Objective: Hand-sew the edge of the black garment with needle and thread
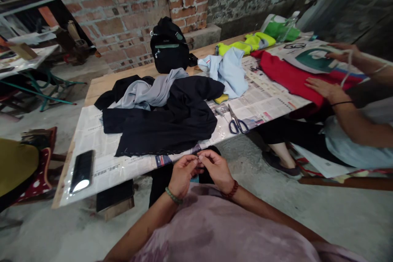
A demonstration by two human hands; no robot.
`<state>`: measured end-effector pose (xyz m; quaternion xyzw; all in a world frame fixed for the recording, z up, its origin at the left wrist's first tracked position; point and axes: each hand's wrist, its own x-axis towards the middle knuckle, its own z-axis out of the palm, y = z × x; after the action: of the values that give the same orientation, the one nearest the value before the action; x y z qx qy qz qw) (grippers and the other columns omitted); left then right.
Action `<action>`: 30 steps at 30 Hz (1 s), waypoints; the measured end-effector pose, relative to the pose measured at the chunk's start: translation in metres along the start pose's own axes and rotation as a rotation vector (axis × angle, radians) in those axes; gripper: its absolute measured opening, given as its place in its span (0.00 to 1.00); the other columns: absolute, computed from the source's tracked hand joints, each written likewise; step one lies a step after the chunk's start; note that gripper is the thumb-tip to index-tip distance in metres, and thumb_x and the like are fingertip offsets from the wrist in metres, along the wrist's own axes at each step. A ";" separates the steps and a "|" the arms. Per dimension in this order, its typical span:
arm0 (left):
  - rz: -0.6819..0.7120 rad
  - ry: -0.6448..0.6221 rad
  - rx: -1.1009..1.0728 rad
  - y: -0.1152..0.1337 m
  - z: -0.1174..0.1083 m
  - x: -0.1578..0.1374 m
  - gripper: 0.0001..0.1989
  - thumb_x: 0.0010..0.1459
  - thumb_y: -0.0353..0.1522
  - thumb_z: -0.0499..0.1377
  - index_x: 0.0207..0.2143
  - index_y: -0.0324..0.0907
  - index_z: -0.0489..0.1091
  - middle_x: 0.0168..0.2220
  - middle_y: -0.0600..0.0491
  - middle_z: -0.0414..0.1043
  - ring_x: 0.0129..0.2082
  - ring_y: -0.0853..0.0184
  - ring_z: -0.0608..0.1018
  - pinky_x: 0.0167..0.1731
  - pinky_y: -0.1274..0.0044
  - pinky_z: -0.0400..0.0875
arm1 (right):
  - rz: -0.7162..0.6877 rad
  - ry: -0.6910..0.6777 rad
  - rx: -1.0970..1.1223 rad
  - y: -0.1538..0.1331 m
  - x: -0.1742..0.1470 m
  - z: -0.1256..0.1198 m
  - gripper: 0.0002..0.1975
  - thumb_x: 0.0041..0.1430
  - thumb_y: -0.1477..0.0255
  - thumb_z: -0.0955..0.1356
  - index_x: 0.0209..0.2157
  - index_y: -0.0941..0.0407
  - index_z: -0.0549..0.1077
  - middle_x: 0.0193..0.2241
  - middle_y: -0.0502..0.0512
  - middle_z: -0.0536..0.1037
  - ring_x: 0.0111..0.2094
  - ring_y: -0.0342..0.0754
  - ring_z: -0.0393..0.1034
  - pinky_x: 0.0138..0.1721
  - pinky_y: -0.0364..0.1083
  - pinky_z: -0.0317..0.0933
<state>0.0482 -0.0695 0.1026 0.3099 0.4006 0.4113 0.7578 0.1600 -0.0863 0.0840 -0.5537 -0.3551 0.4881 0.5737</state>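
I see the dark cloth on the table, long from left to right, its stitched edge facing my left hand and right hand. It lies just past them. Their fingertips press together; I cannot tell what they pinch. The newspaper's small print looks too blurry to read.

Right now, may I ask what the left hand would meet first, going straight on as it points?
The left hand would probably meet the right hand; their fingers look together, though depth is unclear.
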 end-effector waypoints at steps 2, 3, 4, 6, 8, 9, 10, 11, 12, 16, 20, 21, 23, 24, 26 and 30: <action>-0.005 -0.004 -0.005 0.000 0.000 0.000 0.09 0.45 0.32 0.62 0.30 0.36 0.69 0.28 0.51 0.71 0.29 0.69 0.74 0.28 0.76 0.71 | -0.026 0.001 -0.006 -0.002 -0.001 0.000 0.06 0.48 0.69 0.65 0.25 0.57 0.69 0.30 0.52 0.71 0.29 0.42 0.65 0.31 0.41 0.62; -0.007 -0.008 -0.006 0.000 0.000 0.000 0.09 0.45 0.32 0.61 0.30 0.36 0.69 0.28 0.51 0.71 0.29 0.68 0.74 0.28 0.76 0.71 | -0.043 0.003 -0.015 -0.002 -0.001 0.000 0.06 0.48 0.69 0.65 0.24 0.57 0.69 0.32 0.53 0.71 0.30 0.42 0.65 0.32 0.41 0.61; -0.008 -0.013 -0.007 0.000 0.000 -0.001 0.09 0.45 0.32 0.61 0.30 0.36 0.69 0.28 0.51 0.71 0.29 0.68 0.74 0.28 0.76 0.71 | -0.060 0.006 -0.026 -0.002 -0.001 0.000 0.06 0.48 0.69 0.65 0.23 0.57 0.69 0.33 0.53 0.71 0.31 0.42 0.65 0.32 0.41 0.61; -0.009 -0.020 -0.011 0.000 -0.001 0.000 0.09 0.46 0.31 0.61 0.30 0.35 0.68 0.28 0.50 0.71 0.29 0.68 0.74 0.28 0.76 0.71 | -0.089 0.013 -0.049 -0.001 -0.001 0.000 0.06 0.48 0.70 0.65 0.23 0.57 0.69 0.34 0.53 0.70 0.33 0.43 0.65 0.33 0.41 0.61; -0.010 -0.017 -0.017 0.000 -0.001 0.000 0.08 0.46 0.31 0.60 0.30 0.35 0.68 0.28 0.50 0.71 0.29 0.69 0.74 0.29 0.76 0.71 | -0.113 0.015 -0.065 0.000 0.000 -0.001 0.06 0.48 0.70 0.65 0.23 0.57 0.70 0.35 0.54 0.69 0.34 0.43 0.65 0.34 0.42 0.61; -0.011 -0.013 -0.018 0.000 -0.001 0.000 0.08 0.47 0.31 0.60 0.30 0.35 0.68 0.28 0.51 0.71 0.29 0.69 0.74 0.30 0.76 0.71 | -0.125 0.016 -0.072 0.001 0.000 -0.001 0.05 0.48 0.71 0.65 0.23 0.57 0.70 0.35 0.54 0.69 0.35 0.43 0.65 0.34 0.42 0.61; -0.011 -0.008 -0.018 0.000 -0.001 0.000 0.08 0.46 0.30 0.60 0.30 0.35 0.68 0.28 0.51 0.72 0.29 0.69 0.74 0.30 0.76 0.71 | -0.136 0.017 -0.079 0.001 0.000 -0.001 0.05 0.48 0.71 0.65 0.23 0.57 0.70 0.35 0.54 0.69 0.35 0.44 0.65 0.35 0.42 0.60; -0.012 -0.002 -0.016 0.000 -0.001 0.000 0.08 0.46 0.30 0.61 0.30 0.35 0.68 0.28 0.51 0.72 0.29 0.69 0.75 0.31 0.76 0.71 | -0.146 0.017 -0.086 0.001 0.000 -0.001 0.05 0.48 0.71 0.65 0.23 0.57 0.70 0.34 0.54 0.69 0.35 0.44 0.65 0.35 0.42 0.60; -0.013 0.003 -0.015 0.000 -0.001 0.000 0.08 0.46 0.30 0.61 0.30 0.35 0.68 0.28 0.51 0.72 0.29 0.69 0.75 0.31 0.76 0.71 | -0.154 0.016 -0.093 0.001 -0.001 -0.001 0.05 0.49 0.71 0.65 0.23 0.57 0.70 0.34 0.54 0.69 0.36 0.44 0.65 0.36 0.42 0.60; -0.021 0.011 -0.018 0.000 0.000 0.000 0.08 0.45 0.30 0.62 0.29 0.35 0.68 0.27 0.51 0.72 0.29 0.69 0.74 0.32 0.76 0.71 | -0.168 0.007 -0.108 -0.001 -0.001 -0.001 0.05 0.49 0.72 0.65 0.22 0.57 0.70 0.34 0.54 0.69 0.37 0.44 0.64 0.37 0.42 0.59; -0.015 0.010 -0.018 0.000 0.000 0.000 0.09 0.45 0.31 0.62 0.29 0.36 0.68 0.28 0.52 0.71 0.29 0.69 0.74 0.32 0.76 0.71 | -0.162 0.009 -0.112 -0.002 -0.001 0.000 0.06 0.49 0.71 0.65 0.22 0.57 0.70 0.34 0.54 0.69 0.37 0.44 0.65 0.37 0.42 0.59; -0.014 0.009 -0.018 0.000 0.000 0.000 0.09 0.44 0.31 0.62 0.29 0.36 0.68 0.28 0.52 0.71 0.29 0.69 0.74 0.32 0.76 0.71 | -0.163 0.006 -0.115 -0.002 -0.002 0.000 0.06 0.49 0.71 0.65 0.22 0.57 0.70 0.34 0.54 0.70 0.37 0.45 0.65 0.37 0.42 0.59; -0.014 0.008 -0.020 0.000 0.000 0.000 0.09 0.44 0.31 0.62 0.29 0.36 0.68 0.28 0.52 0.71 0.29 0.69 0.74 0.32 0.76 0.71 | -0.168 -0.001 -0.122 -0.002 -0.002 0.000 0.06 0.49 0.72 0.64 0.22 0.57 0.70 0.34 0.55 0.70 0.38 0.45 0.65 0.37 0.43 0.59; -0.014 0.009 -0.020 0.000 0.000 0.000 0.09 0.44 0.31 0.62 0.29 0.36 0.68 0.28 0.52 0.71 0.29 0.69 0.74 0.32 0.76 0.71 | -0.168 -0.004 -0.125 -0.002 -0.001 0.000 0.06 0.49 0.72 0.64 0.23 0.57 0.70 0.34 0.55 0.70 0.38 0.45 0.65 0.37 0.43 0.60; -0.015 0.016 -0.019 0.000 0.000 0.000 0.09 0.43 0.31 0.63 0.28 0.36 0.68 0.27 0.52 0.71 0.29 0.70 0.74 0.32 0.75 0.71 | -0.165 -0.003 -0.127 -0.002 -0.001 0.000 0.05 0.49 0.71 0.65 0.23 0.56 0.70 0.34 0.55 0.70 0.38 0.45 0.65 0.37 0.43 0.60; -0.017 0.022 -0.015 0.000 0.001 0.000 0.10 0.43 0.31 0.63 0.28 0.36 0.68 0.27 0.52 0.71 0.28 0.70 0.74 0.32 0.76 0.71 | -0.158 -0.003 -0.124 -0.002 -0.001 -0.001 0.06 0.49 0.71 0.65 0.22 0.56 0.70 0.34 0.55 0.70 0.38 0.45 0.65 0.37 0.43 0.60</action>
<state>0.0486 -0.0694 0.1031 0.2965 0.4083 0.4113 0.7591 0.1607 -0.0867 0.0863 -0.5577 -0.4282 0.4193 0.5743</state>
